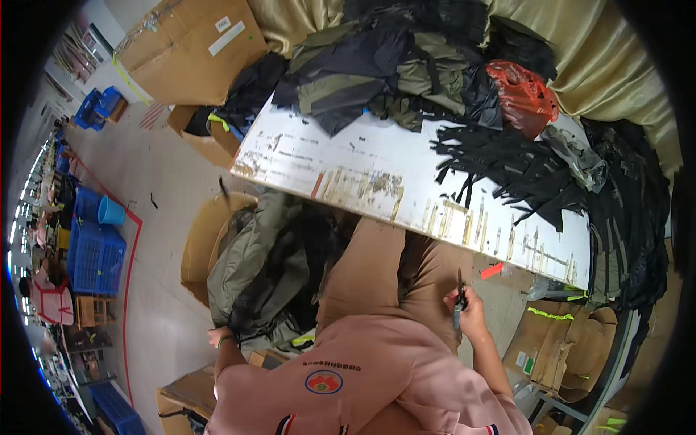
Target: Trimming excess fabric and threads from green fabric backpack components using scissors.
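Observation:
My right hand (473,312) is raised beside my right thigh, its fingers wrapped round small dark scissors (460,301) with the blades pointing up. Low on the left, my left hand (219,336) is at the lower edge of a heap of olive and black fabric pieces (254,257). Its fingers are small and partly hidden, so their grip is unclear. The heap fills a cardboard box (194,243) left of my legs. In front of my knees stands a worn white table (348,167), with a pile of black strips (507,163) on its right part.
Dark and olive cloth (377,72) is heaped along the table's far side, beside a red plastic bag (520,98). More black strips (631,196) hang off the right end. Cardboard boxes (569,348) stand low right. Blue crates (98,250) line the floor far left.

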`<state>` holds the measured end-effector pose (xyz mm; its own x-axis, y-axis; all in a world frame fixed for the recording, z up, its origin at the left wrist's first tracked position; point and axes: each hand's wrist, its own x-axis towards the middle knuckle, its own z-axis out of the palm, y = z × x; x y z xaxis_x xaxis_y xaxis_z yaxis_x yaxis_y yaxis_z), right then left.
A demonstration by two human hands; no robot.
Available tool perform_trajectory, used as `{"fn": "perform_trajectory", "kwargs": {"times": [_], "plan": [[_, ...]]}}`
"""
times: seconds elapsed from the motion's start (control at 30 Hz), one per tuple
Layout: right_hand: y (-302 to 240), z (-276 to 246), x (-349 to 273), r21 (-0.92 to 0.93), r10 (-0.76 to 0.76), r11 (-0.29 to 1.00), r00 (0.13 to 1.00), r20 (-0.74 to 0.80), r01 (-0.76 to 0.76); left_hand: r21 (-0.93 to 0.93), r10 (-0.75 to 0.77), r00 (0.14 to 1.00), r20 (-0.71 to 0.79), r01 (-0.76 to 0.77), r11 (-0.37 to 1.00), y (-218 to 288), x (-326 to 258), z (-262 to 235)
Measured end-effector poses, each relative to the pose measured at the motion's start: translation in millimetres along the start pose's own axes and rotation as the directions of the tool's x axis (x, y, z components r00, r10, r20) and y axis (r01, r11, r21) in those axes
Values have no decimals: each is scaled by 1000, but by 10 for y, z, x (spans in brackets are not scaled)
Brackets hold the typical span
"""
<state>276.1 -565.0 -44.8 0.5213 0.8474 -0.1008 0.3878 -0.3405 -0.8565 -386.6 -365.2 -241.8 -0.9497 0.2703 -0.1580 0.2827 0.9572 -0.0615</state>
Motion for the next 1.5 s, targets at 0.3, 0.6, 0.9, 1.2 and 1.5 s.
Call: {"fn": "perform_trajectory", "kwargs": {"times": [0.3, 0.6, 0.9, 1.2, 1.5], "plan": [[-177, 49, 454, 116, -39, 993, 999, 16, 37, -505, 786, -166, -596, -683, -528, 3575, -3084, -2369], [-158, 14, 372, 68, 37, 997, 999, -1, -37, -381, 879, -213, -427, -839, -388, 5262, -5808, -2486], [-169, -168, 413, 221, 90, 972, 995, -48, -78, -68, 641, -448, -623, -786, -615, 4834, -5773, -2788], [-311, -1, 539, -63, -125, 990, 991, 43, 128, -219, 980, -24, -198, -973, -68, 5402, -4640, -2419], [-327, -74, 580, 292, -38, 955, 996, -77, 59, -477, 603, -661, -447, -394, -786, 3325, -5191, -2715]]}}
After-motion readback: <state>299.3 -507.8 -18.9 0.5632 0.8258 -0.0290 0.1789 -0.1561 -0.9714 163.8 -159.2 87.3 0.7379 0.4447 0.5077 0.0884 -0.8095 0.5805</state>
